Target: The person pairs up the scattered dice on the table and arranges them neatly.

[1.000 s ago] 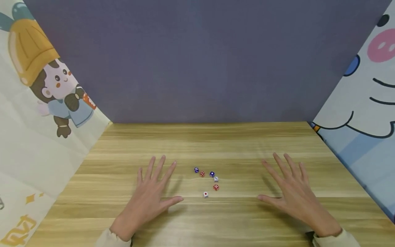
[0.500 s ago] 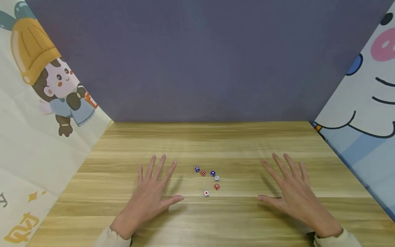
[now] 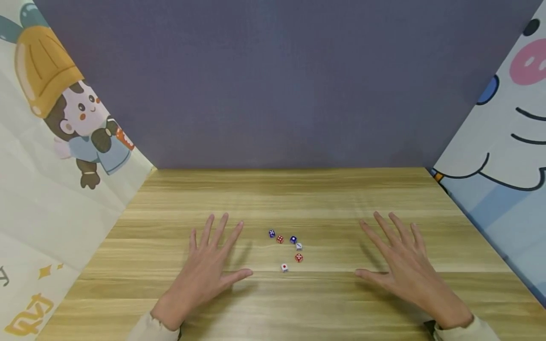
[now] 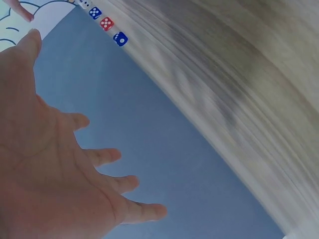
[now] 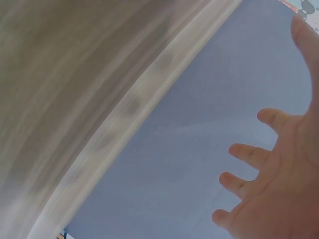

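Several small dice lie loosely grouped mid-table in the head view. A blue die (image 3: 271,233) is farthest left, beside a red die (image 3: 279,239). Another blue die (image 3: 293,240) sits close to a white die (image 3: 299,246), with a second red die (image 3: 299,258) below them. Nearest the person is a white die (image 3: 284,268) with a red dot on top. Left of the dice, my left hand (image 3: 202,267) hovers palm down with fingers spread, holding nothing. My right hand (image 3: 405,270) mirrors it on the right, fingers spread and holding nothing.
The dice are on a wood-grain table (image 3: 281,308). A dark grey-blue panel (image 3: 281,85) rises along its far edge. Cloths with cartoon prints hang at the left (image 3: 42,213) and right (image 3: 490,156) sides.
Both hands stay almost still with fingers spread, and the dice keep their places on the table. The whole head view shifts very slightly.
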Available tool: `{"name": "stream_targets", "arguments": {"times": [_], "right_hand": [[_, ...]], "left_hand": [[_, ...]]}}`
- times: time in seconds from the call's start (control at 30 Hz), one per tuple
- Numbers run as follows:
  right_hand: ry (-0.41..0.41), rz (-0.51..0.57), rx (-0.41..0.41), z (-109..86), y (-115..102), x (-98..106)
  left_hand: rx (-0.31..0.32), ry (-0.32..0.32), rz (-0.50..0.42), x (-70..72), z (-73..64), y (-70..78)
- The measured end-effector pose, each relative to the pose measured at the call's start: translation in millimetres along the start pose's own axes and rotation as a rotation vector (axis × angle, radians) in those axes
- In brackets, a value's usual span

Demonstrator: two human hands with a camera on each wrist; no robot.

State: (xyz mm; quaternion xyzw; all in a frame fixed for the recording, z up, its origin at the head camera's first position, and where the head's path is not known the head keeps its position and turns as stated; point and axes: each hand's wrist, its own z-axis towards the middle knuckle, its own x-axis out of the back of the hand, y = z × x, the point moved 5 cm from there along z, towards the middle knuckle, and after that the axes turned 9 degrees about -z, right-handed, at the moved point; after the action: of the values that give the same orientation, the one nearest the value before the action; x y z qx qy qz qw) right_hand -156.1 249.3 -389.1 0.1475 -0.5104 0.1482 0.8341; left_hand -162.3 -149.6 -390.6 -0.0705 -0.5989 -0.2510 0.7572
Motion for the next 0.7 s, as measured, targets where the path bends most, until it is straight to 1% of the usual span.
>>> {"name": "stream_targets", "arguments": {"times": [0.07,0.17,0.3,0.4,0.57,0.7], "right_hand": [[-0.002,0.004,0.003,0.0,-1,0],[-0.001,0.014,0.006,1.6,-2,1],[-0.003,0.034,0.015,6.4,-5,3],[-0.029,0.063,0.034,10.1,-10,2],[-0.093,0.123,0.067,14.5,-20,-3],[-0.131,0.176,0.087,17.5,-28,-8]], "left_hand": [[-0.002,-0.011,0.0,-0.1,0.6,0.8],[-0.012,-0.017,-0.028,0.7,2.3,3.9],[-0.02,-0.031,-0.121,1.2,4.6,10.7],[-0.039,-0.07,-0.179,-0.9,5.5,18.1],[-0.111,-0.146,-0.243,-6.6,8.4,33.3],[-0.144,-0.215,-0.309,-14.0,13.6,44.5]]}}
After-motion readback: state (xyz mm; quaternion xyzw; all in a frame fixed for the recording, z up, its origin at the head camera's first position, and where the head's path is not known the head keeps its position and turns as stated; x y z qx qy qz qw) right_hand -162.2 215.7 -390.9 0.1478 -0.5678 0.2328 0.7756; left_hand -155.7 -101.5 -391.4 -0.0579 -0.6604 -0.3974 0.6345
